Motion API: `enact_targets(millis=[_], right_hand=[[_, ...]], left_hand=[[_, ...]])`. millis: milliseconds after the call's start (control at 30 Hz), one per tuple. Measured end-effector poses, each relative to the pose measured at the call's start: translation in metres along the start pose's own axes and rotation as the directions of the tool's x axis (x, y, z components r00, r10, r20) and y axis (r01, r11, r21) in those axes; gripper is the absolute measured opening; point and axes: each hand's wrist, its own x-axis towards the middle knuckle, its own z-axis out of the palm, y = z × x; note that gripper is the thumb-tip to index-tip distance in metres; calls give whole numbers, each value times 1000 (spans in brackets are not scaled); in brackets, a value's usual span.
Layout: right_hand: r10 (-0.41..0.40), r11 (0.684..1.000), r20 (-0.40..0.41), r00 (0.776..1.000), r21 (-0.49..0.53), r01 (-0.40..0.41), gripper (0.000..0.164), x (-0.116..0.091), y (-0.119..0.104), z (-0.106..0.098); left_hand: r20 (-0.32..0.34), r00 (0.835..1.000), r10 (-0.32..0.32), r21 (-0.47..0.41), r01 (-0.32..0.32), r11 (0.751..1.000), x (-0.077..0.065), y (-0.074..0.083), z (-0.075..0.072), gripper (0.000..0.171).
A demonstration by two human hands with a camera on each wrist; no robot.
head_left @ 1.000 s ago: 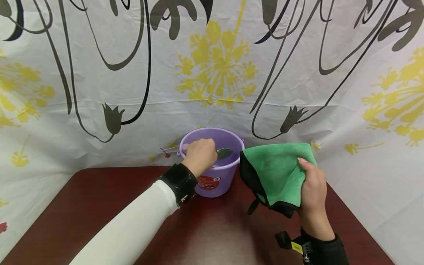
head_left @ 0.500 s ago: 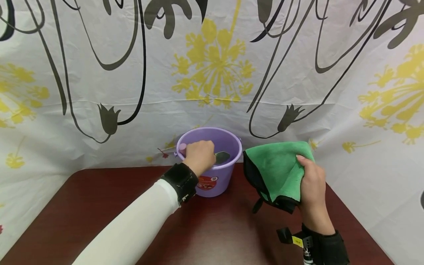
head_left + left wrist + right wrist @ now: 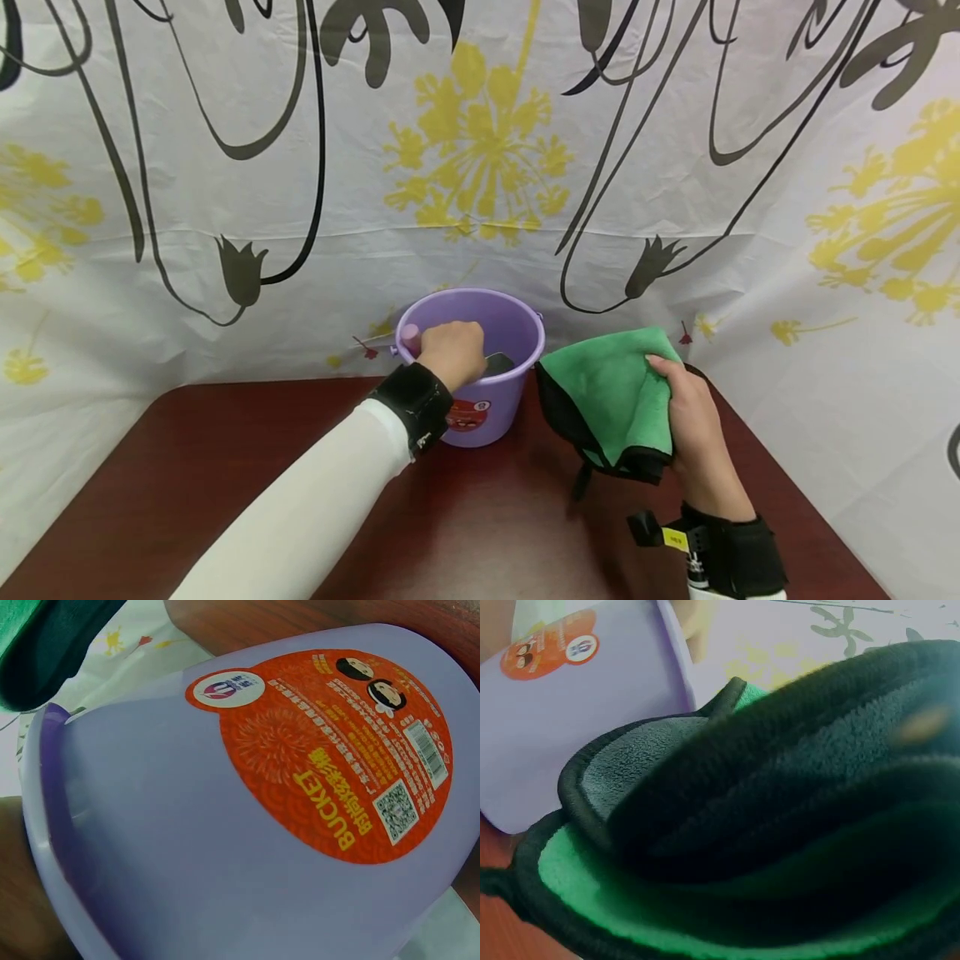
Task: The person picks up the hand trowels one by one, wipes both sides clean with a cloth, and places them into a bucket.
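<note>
My left hand reaches over the near rim of a lilac bucket and grips a tool. The tool's pink handle end sticks out left of the fist, and its flat grey blade shows to the right, inside the bucket. In the left wrist view, the bucket's wall with a red label fills most of the picture. My right hand holds a folded green cloth with black edging, thumb on top, right of the bucket. The right wrist view shows the cloth's grey inner side.
The bucket stands at the back of a dark red-brown table. Right behind it hangs a white curtain with grey and yellow plant prints, which also runs along both sides.
The blade shows less above the bucket's near rim, while the pink handle end shows more. The right hand has brought the cloth a little left, and its folds have shifted.
</note>
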Motion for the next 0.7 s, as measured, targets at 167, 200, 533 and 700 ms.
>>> enact_targets(millis=[167, 200, 533, 700], right_hand=[[30, 999, 19, 999, -23, -29, 34, 6, 8, -1], [37, 999, 21, 999, -28, -36, 34, 8, 10, -1], [79, 993, 106, 991, -94, -69, 47, 15, 20, 1], [102, 990, 131, 986, -106, -89, 51, 19, 24, 3]], left_hand=[[19, 1000, -1, 28, 0, 1000, 3, 1, 0, 16], [19, 1000, 0, 38, -1, 999, 3, 1, 0, 16], [51, 999, -5, 108, -1, 994, 5, 2, 1, 17], [70, 998, -5, 123, -3, 992, 6, 4, 0, 20]])
